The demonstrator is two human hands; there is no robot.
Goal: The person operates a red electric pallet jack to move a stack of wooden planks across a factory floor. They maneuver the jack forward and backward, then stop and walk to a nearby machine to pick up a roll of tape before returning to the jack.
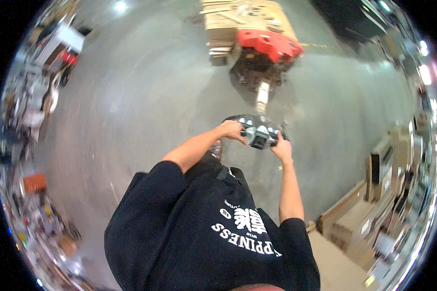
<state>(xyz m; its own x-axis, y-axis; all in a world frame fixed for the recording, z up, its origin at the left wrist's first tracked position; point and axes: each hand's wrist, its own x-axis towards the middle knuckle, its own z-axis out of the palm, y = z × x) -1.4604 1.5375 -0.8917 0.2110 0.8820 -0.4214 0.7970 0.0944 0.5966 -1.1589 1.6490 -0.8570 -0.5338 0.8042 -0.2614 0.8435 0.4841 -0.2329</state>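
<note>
The person stands on the concrete floor (145,92) with both arms extended forward to the control head (258,132) of a powered pallet truck (264,53). The left hand (232,130) is closed around the left grip of the control head, fingers wrapped over it; the right hand (281,149) is closed on the right grip from the near side. Neither hand holds anything else. The governing relation is the line of the tiller shaft (262,96): its long axis runs from the control head, just in front of the hands, straight away to the far side, where it joins the red body of the truck. The truck therefore lies directly ahead of the hands, slightly right of the scene centre. Beyond the red body sits a stacked load of wooden pallets (243,22), touching or resting on the truck; the forks are hidden beneath it. Both hands are equally on the control head; the left arm reaches slightly farther. Count: one truck, one tiller shaft, one control head, one pallet stack, two hands engaged. Cardboard cartons (354,218) stand at the near right, well apart from the truck; blurred racking lines the left edge.
</note>
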